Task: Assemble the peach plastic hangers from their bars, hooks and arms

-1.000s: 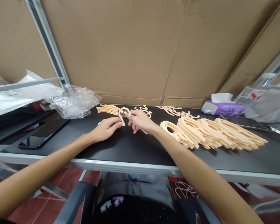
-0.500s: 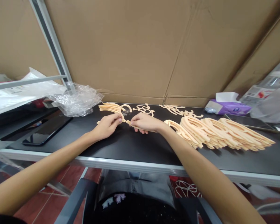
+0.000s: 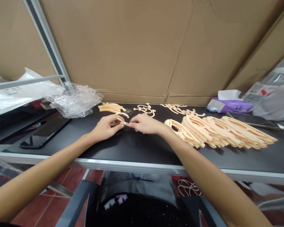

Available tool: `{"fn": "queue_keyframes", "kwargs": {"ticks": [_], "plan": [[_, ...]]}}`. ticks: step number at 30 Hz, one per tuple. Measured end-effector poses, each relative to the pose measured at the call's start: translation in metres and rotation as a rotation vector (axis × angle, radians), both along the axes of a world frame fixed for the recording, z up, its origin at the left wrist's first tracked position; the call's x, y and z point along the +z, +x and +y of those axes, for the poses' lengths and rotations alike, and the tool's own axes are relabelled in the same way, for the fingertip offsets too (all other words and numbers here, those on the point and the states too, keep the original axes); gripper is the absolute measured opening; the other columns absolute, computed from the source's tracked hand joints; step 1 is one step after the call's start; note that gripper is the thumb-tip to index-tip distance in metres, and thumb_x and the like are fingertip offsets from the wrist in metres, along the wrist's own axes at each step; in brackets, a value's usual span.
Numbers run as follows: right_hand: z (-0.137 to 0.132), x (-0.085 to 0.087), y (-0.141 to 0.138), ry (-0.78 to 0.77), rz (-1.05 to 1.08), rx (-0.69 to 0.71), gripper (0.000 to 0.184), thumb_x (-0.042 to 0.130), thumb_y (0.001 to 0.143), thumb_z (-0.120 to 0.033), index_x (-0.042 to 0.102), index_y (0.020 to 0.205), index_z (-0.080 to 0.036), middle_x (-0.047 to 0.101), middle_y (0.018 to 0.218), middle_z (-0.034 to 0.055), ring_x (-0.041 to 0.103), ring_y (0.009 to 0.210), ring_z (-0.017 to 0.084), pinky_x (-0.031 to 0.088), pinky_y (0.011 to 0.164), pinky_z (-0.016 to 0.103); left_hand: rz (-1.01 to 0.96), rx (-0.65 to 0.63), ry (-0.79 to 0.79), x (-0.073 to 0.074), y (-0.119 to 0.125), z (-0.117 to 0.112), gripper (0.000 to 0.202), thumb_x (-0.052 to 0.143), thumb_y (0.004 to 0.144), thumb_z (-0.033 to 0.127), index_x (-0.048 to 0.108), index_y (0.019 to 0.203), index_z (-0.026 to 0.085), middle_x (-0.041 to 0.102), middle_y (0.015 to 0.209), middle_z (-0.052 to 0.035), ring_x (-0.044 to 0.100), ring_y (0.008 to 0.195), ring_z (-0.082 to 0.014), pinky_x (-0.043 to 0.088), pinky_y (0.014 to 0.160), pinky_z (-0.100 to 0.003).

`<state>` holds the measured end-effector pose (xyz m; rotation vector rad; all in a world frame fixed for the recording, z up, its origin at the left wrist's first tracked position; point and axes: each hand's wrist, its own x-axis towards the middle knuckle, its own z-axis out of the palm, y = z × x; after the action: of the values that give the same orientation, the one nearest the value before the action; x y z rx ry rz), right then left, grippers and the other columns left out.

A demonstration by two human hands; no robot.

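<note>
Between my two hands is a beige clothes hanger with a curved hook (image 3: pixel 119 116), held just above the black table. My left hand (image 3: pixel 105 128) is closed on it, with the hook rising above the thumb and a slim arm piece partly showing under the fingers. My right hand (image 3: pixel 145 124) pinches the hanger at the base of the hook, its fingertips almost touching my left thumb. Most of what lies in my right fingers is hidden. Behind my left hand lies a stack of beige hanger arms (image 3: pixel 111 107).
Loose beige hooks (image 3: pixel 145 109) and more thin curved pieces (image 3: pixel 182 110) lie at the back. A long pile of beige hangers (image 3: pixel 217 130) spreads to the right, before a purple tissue pack (image 3: pixel 232 105). Clear plastic wrap (image 3: pixel 78 99) and a black phone-like slab (image 3: pixel 44 134) are left.
My right hand has moved slightly left to meet the left hand at the hook's base. The hook has tilted and dropped lower, and the long piece under my right hand no longer shows.
</note>
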<state>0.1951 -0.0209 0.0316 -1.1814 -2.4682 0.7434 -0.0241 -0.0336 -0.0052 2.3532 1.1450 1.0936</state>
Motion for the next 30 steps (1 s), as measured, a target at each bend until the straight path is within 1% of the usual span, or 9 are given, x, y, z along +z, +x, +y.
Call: {"fn": "queue_keyframes", "kwargs": {"ticks": [3, 5, 8, 11, 14, 18, 22, 26, 30], "plan": [[-0.001, -0.002, -0.001, 0.159, -0.056, 0.018, 0.028, 0.051, 0.094, -0.023, 0.071, 0.076, -0.017, 0.071, 0.075, 0.0050, 0.059, 0.064, 0.013, 0.037, 0.059, 0.023, -0.027, -0.018, 0.064, 0.001, -0.001, 0.000, 0.024, 0.067, 0.085, 0.039, 0.073, 0.090, 0.016, 0.073, 0.098, -0.0081, 0.068, 0.083, -0.0182, 0.053, 0.075, -0.028], [-0.004, -0.004, -0.001, 0.230, -0.105, -0.004, 0.028, 0.050, 0.095, -0.026, 0.074, 0.085, -0.018, 0.073, 0.084, 0.0075, 0.062, 0.070, 0.016, 0.038, 0.063, 0.024, -0.005, -0.008, 0.110, 0.001, -0.002, -0.001, 0.021, 0.069, 0.084, 0.037, 0.075, 0.087, 0.017, 0.075, 0.093, -0.0072, 0.069, 0.083, -0.0188, 0.054, 0.076, -0.029], [-0.010, -0.004, -0.003, 0.313, -0.223, -0.055, 0.032, 0.046, 0.097, -0.029, 0.075, 0.097, -0.019, 0.074, 0.095, 0.0117, 0.067, 0.081, 0.021, 0.039, 0.066, 0.027, 0.052, 0.042, 0.165, 0.001, -0.002, -0.002, 0.019, 0.068, 0.085, 0.035, 0.077, 0.085, 0.019, 0.078, 0.089, -0.0056, 0.071, 0.082, -0.0195, 0.054, 0.079, -0.029], [-0.015, -0.003, -0.006, 0.372, -0.314, -0.075, 0.034, 0.042, 0.099, -0.029, 0.075, 0.101, -0.019, 0.074, 0.100, 0.0138, 0.069, 0.088, 0.025, 0.041, 0.069, 0.029, 0.106, 0.103, 0.221, -0.001, -0.003, -0.002, 0.018, 0.067, 0.085, 0.034, 0.078, 0.087, 0.019, 0.079, 0.086, -0.0041, 0.071, 0.077, -0.0184, 0.053, 0.076, -0.027], [-0.017, -0.004, -0.007, 0.402, -0.349, -0.080, 0.035, 0.040, 0.100, -0.028, 0.074, 0.102, -0.019, 0.074, 0.102, 0.0147, 0.069, 0.091, 0.027, 0.043, 0.071, 0.031, 0.151, 0.115, 0.276, -0.003, -0.005, -0.002, 0.018, 0.065, 0.086, 0.032, 0.078, 0.086, 0.019, 0.079, 0.084, -0.0038, 0.071, 0.075, -0.0178, 0.052, 0.075, -0.026], [-0.018, -0.005, -0.008, 0.426, -0.368, -0.081, 0.036, 0.039, 0.100, -0.028, 0.073, 0.102, -0.018, 0.073, 0.102, 0.0159, 0.070, 0.091, 0.029, 0.044, 0.072, 0.034, 0.187, 0.095, 0.329, -0.004, -0.005, -0.001, 0.020, 0.062, 0.088, 0.031, 0.077, 0.084, 0.018, 0.078, 0.082, -0.0048, 0.072, 0.075, -0.0181, 0.051, 0.072, -0.026], [-0.019, -0.005, -0.008, 0.445, -0.400, -0.067, 0.037, 0.037, 0.101, -0.027, 0.073, 0.101, -0.016, 0.073, 0.103, 0.0168, 0.069, 0.093, 0.029, 0.045, 0.073, 0.034, 0.223, 0.051, 0.347, -0.003, -0.004, -0.001, 0.023, 0.058, 0.090, 0.030, 0.076, 0.083, 0.017, 0.078, 0.082, -0.0065, 0.071, 0.075, -0.0183, 0.051, 0.071, -0.026], [-0.019, -0.005, -0.009, 0.464, -0.439, -0.041, 0.037, 0.036, 0.101, -0.026, 0.071, 0.103, -0.015, 0.072, 0.107, 0.0178, 0.069, 0.096, 0.029, 0.046, 0.078, 0.035, 0.310, 0.006, 0.342, -0.002, -0.004, -0.001, 0.024, 0.053, 0.091, 0.024, 0.074, 0.082, 0.017, 0.076, 0.082, -0.0070, 0.070, 0.075, -0.0176, 0.051, 0.071, -0.026], [-0.018, -0.005, -0.008, 0.467, -0.455, -0.032, 0.038, 0.034, 0.102, -0.025, 0.071, 0.105, -0.015, 0.072, 0.108, 0.0186, 0.068, 0.098, 0.029, 0.047, 0.080, 0.036, 0.337, -0.015, 0.385, -0.002, -0.005, 0.000, 0.023, 0.052, 0.090, 0.019, 0.073, 0.083, 0.015, 0.075, 0.081, -0.0079, 0.069, 0.073, -0.0177, 0.050, 0.070, -0.026]]}}
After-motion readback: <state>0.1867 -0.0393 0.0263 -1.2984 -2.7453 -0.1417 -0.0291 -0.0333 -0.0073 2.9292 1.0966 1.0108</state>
